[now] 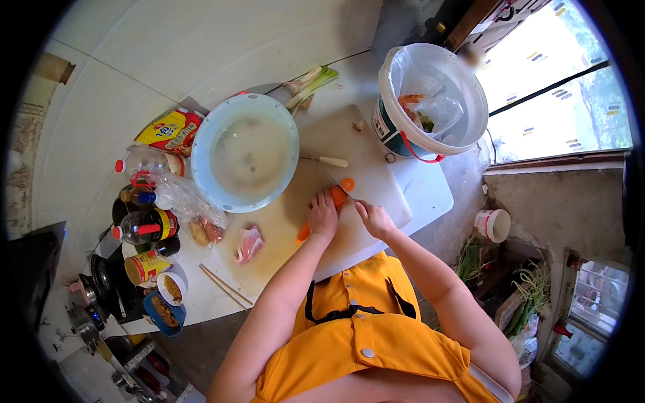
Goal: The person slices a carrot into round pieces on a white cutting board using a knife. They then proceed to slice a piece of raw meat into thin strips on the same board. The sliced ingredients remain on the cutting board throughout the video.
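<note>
Left hand (324, 215) presses one carrot (334, 199); right hand (373, 218) grips one knife (339, 184).
On the cutting board (289, 235) I count one cut carrot slice (347, 183), one basin (244, 161), two chopsticks (225, 285).

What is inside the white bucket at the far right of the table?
The white bucket has a clear plastic liner holding orange and green scraps and crumpled plastic. Whatever lies beneath them is hidden.
</note>
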